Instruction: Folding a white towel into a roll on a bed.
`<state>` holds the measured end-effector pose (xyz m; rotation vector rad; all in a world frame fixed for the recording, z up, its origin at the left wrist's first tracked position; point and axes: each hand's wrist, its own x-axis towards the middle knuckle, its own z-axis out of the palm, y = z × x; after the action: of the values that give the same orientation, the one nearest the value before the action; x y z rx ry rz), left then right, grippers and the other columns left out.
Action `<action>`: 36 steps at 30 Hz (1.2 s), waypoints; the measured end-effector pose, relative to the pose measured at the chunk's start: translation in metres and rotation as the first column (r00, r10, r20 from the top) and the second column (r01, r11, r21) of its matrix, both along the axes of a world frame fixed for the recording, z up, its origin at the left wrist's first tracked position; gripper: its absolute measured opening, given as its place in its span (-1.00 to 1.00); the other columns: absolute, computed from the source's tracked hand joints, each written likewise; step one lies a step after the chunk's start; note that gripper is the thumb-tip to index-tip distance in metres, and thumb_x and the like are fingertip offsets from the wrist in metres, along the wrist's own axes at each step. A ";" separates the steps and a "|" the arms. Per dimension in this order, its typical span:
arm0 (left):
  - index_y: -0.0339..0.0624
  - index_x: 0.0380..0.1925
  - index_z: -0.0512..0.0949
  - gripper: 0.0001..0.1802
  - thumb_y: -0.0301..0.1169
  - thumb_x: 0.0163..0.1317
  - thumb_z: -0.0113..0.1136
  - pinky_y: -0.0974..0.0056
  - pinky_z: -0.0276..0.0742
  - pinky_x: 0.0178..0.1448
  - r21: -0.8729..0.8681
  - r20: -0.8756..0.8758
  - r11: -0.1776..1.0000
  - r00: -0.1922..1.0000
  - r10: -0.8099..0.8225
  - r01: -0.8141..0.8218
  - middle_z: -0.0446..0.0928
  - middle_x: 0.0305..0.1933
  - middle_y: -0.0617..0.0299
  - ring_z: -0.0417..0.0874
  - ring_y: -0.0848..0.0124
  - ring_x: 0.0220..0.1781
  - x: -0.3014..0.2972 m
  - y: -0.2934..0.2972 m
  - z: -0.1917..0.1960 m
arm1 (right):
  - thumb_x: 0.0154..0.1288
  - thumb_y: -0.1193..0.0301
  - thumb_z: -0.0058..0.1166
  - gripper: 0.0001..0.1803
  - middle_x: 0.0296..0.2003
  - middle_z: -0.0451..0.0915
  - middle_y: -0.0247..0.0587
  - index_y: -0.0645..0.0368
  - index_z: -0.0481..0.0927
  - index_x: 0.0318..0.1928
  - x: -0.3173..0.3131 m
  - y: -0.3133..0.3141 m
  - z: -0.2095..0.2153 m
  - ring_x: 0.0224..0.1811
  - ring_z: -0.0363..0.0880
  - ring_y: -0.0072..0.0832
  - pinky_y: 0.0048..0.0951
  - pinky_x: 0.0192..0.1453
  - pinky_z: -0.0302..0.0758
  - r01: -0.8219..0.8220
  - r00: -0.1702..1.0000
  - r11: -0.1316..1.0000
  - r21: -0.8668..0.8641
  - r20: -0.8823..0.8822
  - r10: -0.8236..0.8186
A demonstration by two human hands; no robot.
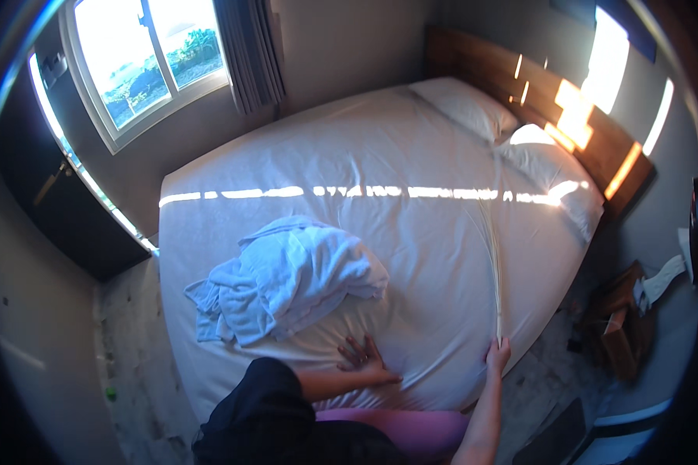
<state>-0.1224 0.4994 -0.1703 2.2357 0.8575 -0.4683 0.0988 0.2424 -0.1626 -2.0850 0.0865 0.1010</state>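
Observation:
My left hand [364, 361] lies on the pale bed sheet [411, 271] near the bed's front edge, its fingers spread and pressing wrinkles into the cloth. My right hand [499, 353] is closed round the bound end of a stick broom [495, 287]. The broom's thin pale bristles fan out away from me over the sheet, toward the pillows. Left of the middle, beyond my left hand, a light blue blanket [298, 267] sits in a crumpled heap on the bed.
Two pillows [469, 106] rest against the wooden headboard [473, 58] at the far right. To the right of the bed is a wooden nightstand [616, 329]. A window [147, 62] with a dark curtain [248, 54] and a dark door [50, 178] are at the left.

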 end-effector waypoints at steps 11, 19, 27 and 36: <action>-0.12 0.10 0.41 -0.34 -0.22 -0.03 0.41 0.02 0.14 0.38 0.175 0.883 0.936 0.469 -0.013 -0.305 0.18 0.34 -0.19 0.13 -0.11 0.41 -0.124 0.200 0.113 | -0.02 0.40 0.28 -0.38 0.00 0.46 0.02 0.12 0.34 0.09 -0.028 0.038 0.084 0.10 0.37 0.03 -0.05 0.09 0.38 0.162 0.918 0.747 -0.645 0.377 0.126; 0.16 0.29 0.20 0.27 0.29 -0.57 0.47 -0.55 -0.23 0.26 0.246 0.304 0.908 0.916 0.261 -0.341 0.07 0.37 -0.20 -0.01 -0.19 0.43 -0.158 0.319 0.106 | -0.20 0.43 0.38 -0.14 0.13 0.28 0.06 0.17 0.25 0.19 -0.097 0.111 0.039 0.18 0.23 0.01 -0.07 0.30 0.16 -0.170 0.778 0.858 -0.484 0.468 0.418; -0.16 -0.11 0.48 -0.28 -0.17 -0.40 0.45 0.14 0.50 -0.12 0.212 0.541 0.926 0.826 0.155 -0.313 0.58 -0.28 -0.11 0.61 0.06 -0.22 -0.135 0.361 0.086 | -0.03 0.54 0.28 -0.44 -0.01 0.35 -0.04 0.22 0.37 0.03 -0.125 0.107 0.028 -0.01 0.42 -0.19 -0.27 0.10 0.39 -0.368 0.854 0.900 -0.233 0.298 0.427; -0.26 -0.26 0.56 -0.60 -0.41 -0.20 0.35 0.41 0.39 -0.27 -0.315 0.698 0.941 0.702 0.143 0.122 0.50 -0.37 0.37 0.43 0.61 -0.36 -0.162 0.293 0.095 | 0.17 0.61 0.11 -0.70 -0.15 0.43 -0.20 0.28 0.45 -0.05 -0.113 0.134 0.076 -0.33 0.52 -0.55 -0.60 -0.28 0.52 -0.481 0.817 0.871 -0.101 0.308 0.487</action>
<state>-0.2839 0.7925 -0.0752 1.8376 0.3276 0.2661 -0.0140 0.3766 -0.0862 -2.0700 -0.6555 0.0621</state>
